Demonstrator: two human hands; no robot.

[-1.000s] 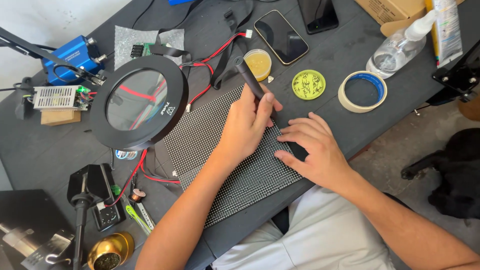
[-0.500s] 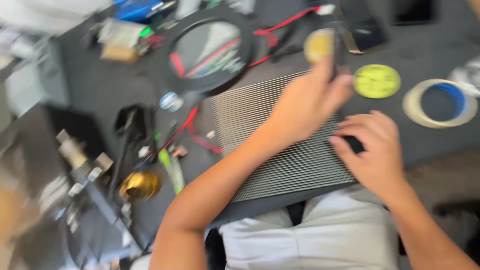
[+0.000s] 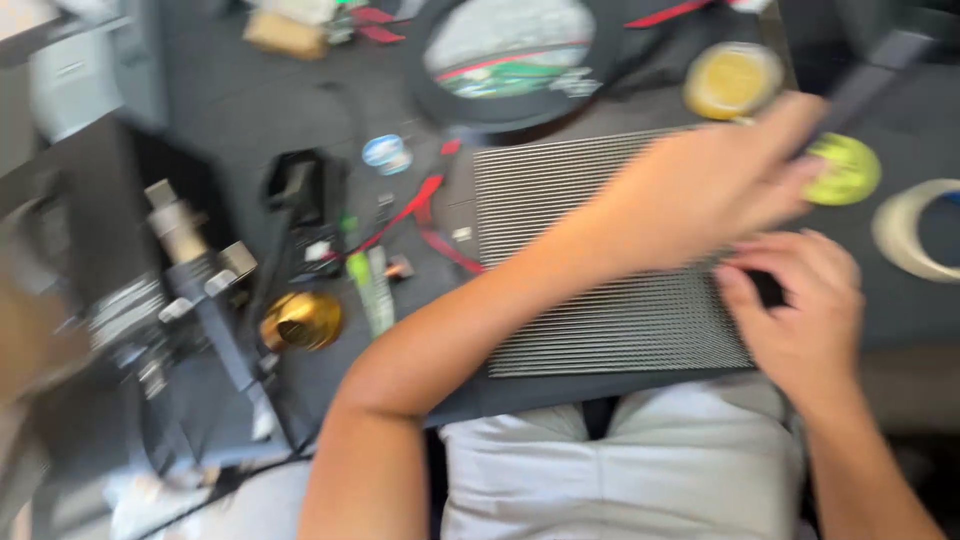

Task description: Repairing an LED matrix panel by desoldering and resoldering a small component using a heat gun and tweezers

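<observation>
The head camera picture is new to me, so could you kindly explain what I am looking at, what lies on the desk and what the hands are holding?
This is a single view from a camera worn on a person's head, looking down at their own two bare hands; there is no machine. The picture is blurred by motion. The left hand reaches across a ribbed grey panel and grips a dark, slim tool; what kind of tool cannot be told. The right hand rests on the panel's right edge, over a small black thing. The panel lies on a dark desk. Around it are a round magnifier, a yellow tin, a green disc, a tape roll, red wires and a brass cup.
</observation>
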